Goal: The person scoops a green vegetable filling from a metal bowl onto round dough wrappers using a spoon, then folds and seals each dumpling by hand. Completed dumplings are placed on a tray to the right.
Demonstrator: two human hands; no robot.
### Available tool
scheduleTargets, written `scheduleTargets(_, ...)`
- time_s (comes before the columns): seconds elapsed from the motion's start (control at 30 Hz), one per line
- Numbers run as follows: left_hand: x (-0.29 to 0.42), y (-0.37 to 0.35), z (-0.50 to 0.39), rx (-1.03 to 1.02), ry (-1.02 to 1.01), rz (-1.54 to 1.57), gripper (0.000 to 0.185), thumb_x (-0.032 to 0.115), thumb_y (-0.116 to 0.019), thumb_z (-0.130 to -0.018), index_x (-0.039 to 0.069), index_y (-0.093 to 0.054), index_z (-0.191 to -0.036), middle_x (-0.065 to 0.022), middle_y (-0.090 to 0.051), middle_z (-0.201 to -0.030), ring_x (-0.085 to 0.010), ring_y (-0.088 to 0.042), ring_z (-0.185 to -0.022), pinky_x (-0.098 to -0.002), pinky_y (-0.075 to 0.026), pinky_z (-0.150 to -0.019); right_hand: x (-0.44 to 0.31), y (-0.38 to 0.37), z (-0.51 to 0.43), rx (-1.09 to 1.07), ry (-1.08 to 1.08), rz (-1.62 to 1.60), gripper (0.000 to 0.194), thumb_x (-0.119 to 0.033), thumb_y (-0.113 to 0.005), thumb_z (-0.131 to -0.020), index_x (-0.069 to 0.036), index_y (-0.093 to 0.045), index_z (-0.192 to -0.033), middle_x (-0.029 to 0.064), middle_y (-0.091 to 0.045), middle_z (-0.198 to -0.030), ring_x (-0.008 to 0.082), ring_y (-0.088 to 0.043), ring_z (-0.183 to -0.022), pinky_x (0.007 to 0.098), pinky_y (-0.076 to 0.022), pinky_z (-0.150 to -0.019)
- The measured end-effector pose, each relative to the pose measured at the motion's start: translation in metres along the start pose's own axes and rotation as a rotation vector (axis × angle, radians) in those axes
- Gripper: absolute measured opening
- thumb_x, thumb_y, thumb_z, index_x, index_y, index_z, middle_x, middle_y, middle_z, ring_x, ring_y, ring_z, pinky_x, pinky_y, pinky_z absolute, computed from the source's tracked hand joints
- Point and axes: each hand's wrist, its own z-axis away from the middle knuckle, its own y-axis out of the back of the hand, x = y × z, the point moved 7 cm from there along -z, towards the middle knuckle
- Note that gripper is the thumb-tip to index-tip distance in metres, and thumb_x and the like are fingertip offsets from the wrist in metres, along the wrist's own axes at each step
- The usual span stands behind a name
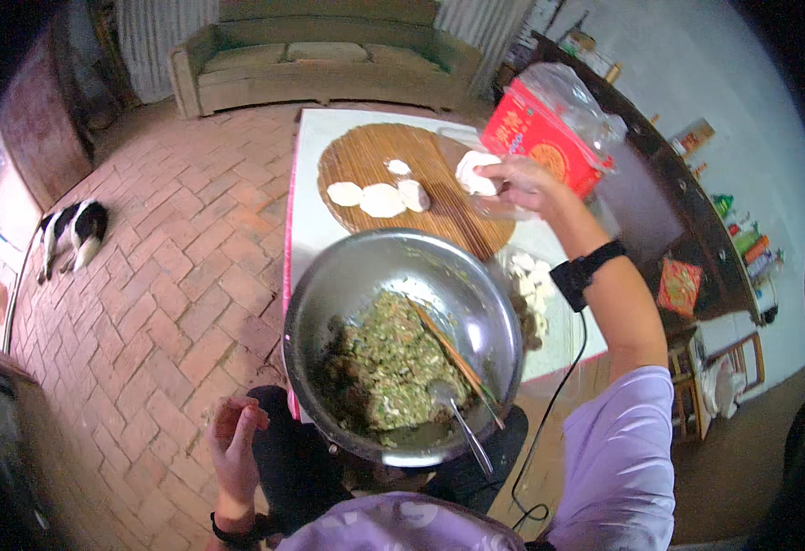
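My right hand [521,180] reaches over the far right of the table, its fingers on a white round piece of dough [477,173], possibly several stacked. Flat dough rounds [383,200] lie on a round slatted board [443,200]; a smaller white piece [397,167] rests beyond them. Nearest me, a large steel bowl [492,330] holds chopped green filling [402,365]. A metal spoon [470,437] and wooden chopsticks [454,351] lean in it. To the bowl's left, my left hand [237,434] hangs by my knee with curled fingers; no object shows in it.
Small white dough pieces [532,286] lie right of the bowl. Behind my right hand stands a red package [547,134] with clear plastic. A black cable [547,427] trails from my right wrist strap. A black-and-white dog [75,234] lies on the brick floor [168,275]; a sofa [319,76] stands beyond.
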Motion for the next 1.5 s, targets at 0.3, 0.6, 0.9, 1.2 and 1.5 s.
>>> scheduleTargets(0.3, 0.01, -0.024, 0.023, -0.076, -0.056, -0.055, 0.014, 0.012, -0.052, -0.102, 0.0, -0.058, -0.1, -0.0041, -0.053, -0.086, -0.0126, -0.05, -0.077, -0.0264, -0.042, -0.072, 0.121, 0.084, 0.23, 0.268, -0.215, 0.434, 0.051, -0.015, -0.078, -0.081, -0.007, -0.055, -0.125, 0.0096, -0.067, -0.098, 0.0211, -0.067, -0.087, 0.0384, -0.0576, -0.066)
scheduleTargets(0.6, 0.027, -0.062, 0.054, -0.194, -0.154, -0.152, 0.014, 0.012, -0.055, -0.101, -0.002, -0.059, -0.102, -0.0055, -0.058, -0.088, -0.0129, -0.054, -0.079, -0.0258, -0.044, -0.074, 0.214, 0.074, 0.261, 0.083, -0.109, 0.576, 0.035, -0.012, -0.072, -0.082, -0.007, -0.064, -0.115, 0.0103, -0.068, -0.097, 0.0234, -0.066, -0.086, 0.0367, -0.0534, -0.078)
scheduleTargets(0.9, 0.047, -0.087, 0.067, -0.257, -0.245, -0.264, 0.01, 0.006, -0.054, -0.101, -0.003, -0.059, -0.105, -0.0064, -0.06, -0.09, -0.0135, -0.058, -0.082, -0.0261, -0.047, -0.077, 0.194, 0.064, 0.275, 0.319, 0.226, 1.186, 0.018, -0.017, -0.066, -0.083, -0.007, -0.071, -0.096, 0.0151, -0.07, -0.091, 0.0349, -0.066, -0.085, 0.0417, -0.0531, -0.078)
scheduleTargets(1.2, 0.054, -0.127, 0.07, -0.438, -0.129, 0.0, 0.01, 0.006, -0.057, -0.099, -0.001, -0.06, -0.105, -0.0064, -0.062, -0.092, -0.0143, -0.059, -0.083, -0.0277, -0.049, -0.076, 0.188, 0.091, 0.283, 0.492, 0.093, 0.563, 0.015, -0.016, -0.067, -0.092, -0.002, -0.068, -0.096, 0.0019, -0.069, -0.085, 0.0117, -0.064, -0.078, 0.0284, -0.0511, -0.07)
scheduleTargets(1.5, 0.044, -0.221, 0.092, -0.847, 0.485, 0.478, 0.058, 0.032, -0.047, -0.104, -0.004, -0.031, -0.147, -0.021, -0.043, -0.149, -0.0307, -0.046, -0.135, -0.0419, -0.036, -0.114, 0.085, -0.075, 0.309, 0.089, 0.334, -0.453, 0.019, -0.014, -0.063, -0.097, -0.002, -0.06, -0.112, 0.0046, -0.067, -0.099, 0.0123, -0.066, -0.087, 0.0279, -0.0591, -0.076)
